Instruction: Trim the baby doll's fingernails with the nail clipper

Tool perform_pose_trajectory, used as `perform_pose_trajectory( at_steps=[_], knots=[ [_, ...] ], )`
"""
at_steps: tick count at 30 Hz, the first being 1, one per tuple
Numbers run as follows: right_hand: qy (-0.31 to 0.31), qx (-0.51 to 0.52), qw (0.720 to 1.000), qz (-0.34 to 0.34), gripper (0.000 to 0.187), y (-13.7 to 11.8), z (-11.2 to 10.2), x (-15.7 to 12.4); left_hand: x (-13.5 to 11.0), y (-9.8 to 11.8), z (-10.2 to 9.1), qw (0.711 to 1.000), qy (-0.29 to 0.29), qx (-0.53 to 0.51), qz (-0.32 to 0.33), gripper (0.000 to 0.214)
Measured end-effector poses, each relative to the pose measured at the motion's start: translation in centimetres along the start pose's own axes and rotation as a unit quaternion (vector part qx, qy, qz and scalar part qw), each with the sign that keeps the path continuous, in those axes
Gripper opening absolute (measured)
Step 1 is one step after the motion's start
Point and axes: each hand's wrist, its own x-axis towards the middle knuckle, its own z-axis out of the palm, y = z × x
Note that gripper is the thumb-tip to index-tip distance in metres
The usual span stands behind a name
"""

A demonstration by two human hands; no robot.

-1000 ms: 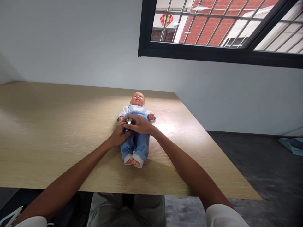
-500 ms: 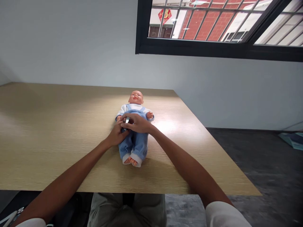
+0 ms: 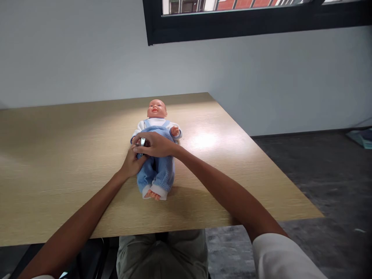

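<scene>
A baby doll [image 3: 157, 155] in a white top and blue fleece dungarees lies on its back on the wooden table [image 3: 72, 147], head away from me. My left hand [image 3: 132, 162] is curled against the doll's left side at its waist. My right hand [image 3: 155, 145] lies across the doll's belly, fingers bent. Between the two hands a small silver and dark object [image 3: 142, 142] is pinched beside the doll's hand; I cannot make out what it is.
The table's right edge [image 3: 261, 155] drops to a dark grey floor [image 3: 319, 162]. A grey wall and a black window frame [image 3: 232, 31] stand behind. Something teal [image 3: 362, 137] lies on the floor at far right. My knees are under the near edge.
The view has dropped and swung, so the doll and hands sit lower left in the picture. Both hands stay on the doll's waist with the small object between them.
</scene>
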Motion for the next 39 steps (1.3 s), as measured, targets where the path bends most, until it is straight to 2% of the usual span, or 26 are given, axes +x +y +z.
perform_pose_trajectory(
  at_steps=[4,11,20,27,32,39],
  knots=[
    [-0.005,-0.008,1.0,0.017,0.009,-0.3,-0.1,-0.3,0.2,0.5,0.0,1.0,-0.009,0.021,0.011,0.029],
    [-0.008,-0.023,1.0,0.008,0.005,-0.2,-0.4,-0.6,0.6,1.1,0.3,0.999,-0.01,0.022,0.034,0.023],
    [-0.003,-0.017,1.0,-0.019,0.02,1.1,-0.3,-0.5,0.5,0.3,0.8,0.998,-0.009,0.018,0.055,0.036],
    [-0.003,-0.021,1.0,-0.006,0.017,1.1,-0.4,-0.5,0.6,-0.3,1.3,0.997,-0.009,0.008,0.072,0.033],
    [-0.007,-0.026,0.999,-0.017,0.027,1.6,-0.5,-0.5,0.8,-0.4,1.3,0.997,-0.018,0.014,0.078,0.028],
    [-0.005,-0.034,0.999,-0.018,0.033,2.0,-0.4,-0.7,0.8,-0.5,1.4,0.997,-0.015,0.015,0.081,0.033]
  ],
)
